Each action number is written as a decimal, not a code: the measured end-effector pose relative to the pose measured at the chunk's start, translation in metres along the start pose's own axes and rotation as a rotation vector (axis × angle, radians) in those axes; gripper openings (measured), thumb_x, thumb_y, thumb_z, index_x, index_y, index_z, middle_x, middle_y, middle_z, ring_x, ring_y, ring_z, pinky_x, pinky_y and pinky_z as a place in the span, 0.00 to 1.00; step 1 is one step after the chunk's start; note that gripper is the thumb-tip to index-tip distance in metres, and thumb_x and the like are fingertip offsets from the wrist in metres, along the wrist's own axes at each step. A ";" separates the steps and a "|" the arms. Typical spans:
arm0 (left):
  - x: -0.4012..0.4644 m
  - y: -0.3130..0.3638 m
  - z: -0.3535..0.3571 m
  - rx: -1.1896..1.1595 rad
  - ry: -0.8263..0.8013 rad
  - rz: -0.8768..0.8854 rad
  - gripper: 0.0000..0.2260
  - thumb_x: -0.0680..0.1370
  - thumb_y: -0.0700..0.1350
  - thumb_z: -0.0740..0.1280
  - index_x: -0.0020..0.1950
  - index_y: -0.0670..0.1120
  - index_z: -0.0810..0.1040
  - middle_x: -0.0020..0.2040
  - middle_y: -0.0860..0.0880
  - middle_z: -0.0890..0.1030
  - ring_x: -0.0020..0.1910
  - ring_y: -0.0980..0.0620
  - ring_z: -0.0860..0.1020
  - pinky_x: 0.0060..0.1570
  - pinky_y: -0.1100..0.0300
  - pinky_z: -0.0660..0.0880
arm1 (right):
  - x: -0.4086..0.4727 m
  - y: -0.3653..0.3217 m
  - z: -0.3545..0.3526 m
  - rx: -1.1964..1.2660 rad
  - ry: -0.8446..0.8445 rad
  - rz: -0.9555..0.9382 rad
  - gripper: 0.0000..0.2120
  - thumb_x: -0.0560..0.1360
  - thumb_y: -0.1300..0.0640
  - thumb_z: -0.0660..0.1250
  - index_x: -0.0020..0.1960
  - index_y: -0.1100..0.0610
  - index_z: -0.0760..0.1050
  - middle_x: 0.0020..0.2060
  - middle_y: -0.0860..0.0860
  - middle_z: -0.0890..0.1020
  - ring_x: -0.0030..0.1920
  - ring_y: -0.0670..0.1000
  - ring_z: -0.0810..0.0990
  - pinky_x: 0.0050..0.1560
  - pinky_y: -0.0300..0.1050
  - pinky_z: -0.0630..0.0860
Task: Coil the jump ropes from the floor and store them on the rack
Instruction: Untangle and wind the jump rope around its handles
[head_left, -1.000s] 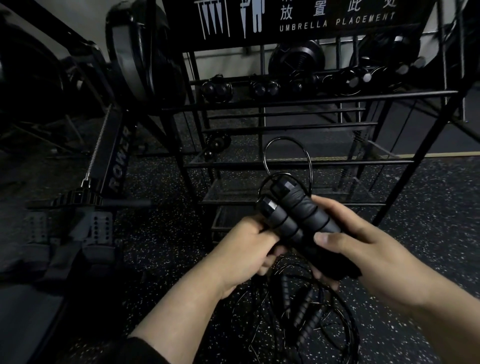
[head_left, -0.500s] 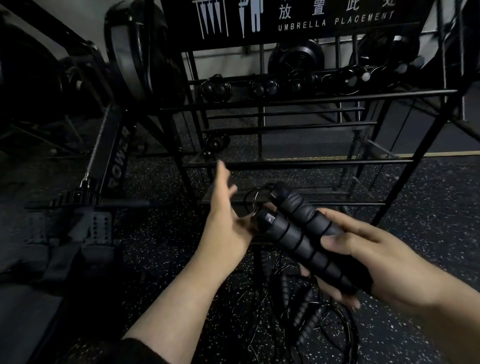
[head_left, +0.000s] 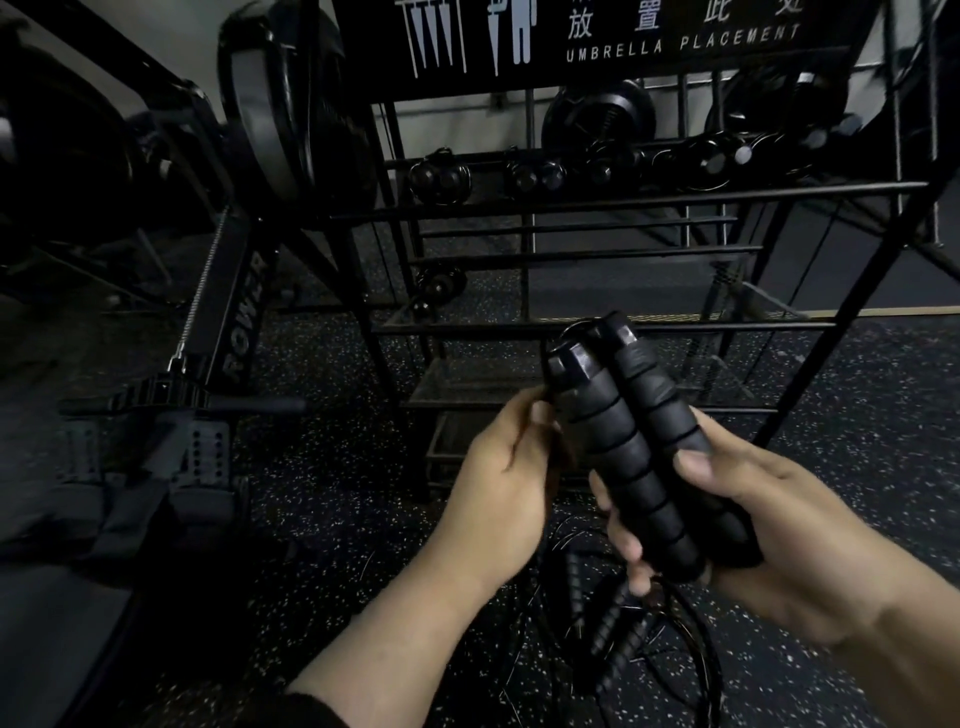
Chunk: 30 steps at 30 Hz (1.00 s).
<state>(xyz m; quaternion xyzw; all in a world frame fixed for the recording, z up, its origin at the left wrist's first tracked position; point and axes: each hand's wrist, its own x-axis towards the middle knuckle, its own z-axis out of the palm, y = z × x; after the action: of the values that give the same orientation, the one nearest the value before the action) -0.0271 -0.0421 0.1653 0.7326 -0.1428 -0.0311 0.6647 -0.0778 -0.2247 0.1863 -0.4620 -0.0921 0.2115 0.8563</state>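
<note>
Your right hand (head_left: 769, 525) is gripping the two ribbed jump rope handles (head_left: 631, 447) side by side while your left hand (head_left: 506, 467) is pinching the cord beside them, probably to coil it, with more ropes (head_left: 618, 639) lying on the floor before the rack (head_left: 623, 327).

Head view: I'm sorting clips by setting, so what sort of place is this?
Likely a gym: a rowing machine stands at left, dumbbells sit on a metal rack, and the floor is speckled rubber.

Dim room, black speckled floor (head_left: 332, 483), rowing machine (head_left: 228, 322) left, pale wall (head_left: 457, 111) behind
</note>
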 end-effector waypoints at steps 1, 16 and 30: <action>-0.001 -0.001 0.002 0.059 -0.022 -0.001 0.12 0.86 0.50 0.58 0.52 0.62 0.79 0.42 0.60 0.83 0.46 0.62 0.80 0.53 0.57 0.75 | 0.000 0.001 0.000 0.002 0.001 -0.006 0.33 0.69 0.53 0.80 0.71 0.53 0.73 0.50 0.67 0.78 0.41 0.63 0.80 0.40 0.58 0.78; -0.005 0.011 -0.001 0.410 -0.098 0.030 0.12 0.84 0.41 0.60 0.46 0.55 0.76 0.40 0.45 0.81 0.40 0.44 0.78 0.43 0.46 0.73 | -0.001 0.003 0.001 -0.317 0.165 -0.075 0.28 0.65 0.59 0.72 0.63 0.42 0.77 0.46 0.69 0.77 0.43 0.61 0.78 0.42 0.51 0.76; 0.018 0.013 -0.040 0.259 0.193 0.197 0.07 0.82 0.42 0.68 0.49 0.55 0.78 0.45 0.55 0.82 0.46 0.57 0.80 0.47 0.65 0.76 | 0.000 0.001 0.006 -0.272 0.189 -0.054 0.19 0.72 0.60 0.60 0.52 0.39 0.81 0.46 0.71 0.83 0.32 0.61 0.78 0.29 0.47 0.71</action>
<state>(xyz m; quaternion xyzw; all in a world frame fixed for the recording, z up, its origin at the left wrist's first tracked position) -0.0024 -0.0085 0.1855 0.7940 -0.1521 0.1233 0.5755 -0.0804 -0.2199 0.1883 -0.5887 -0.0513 0.1295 0.7962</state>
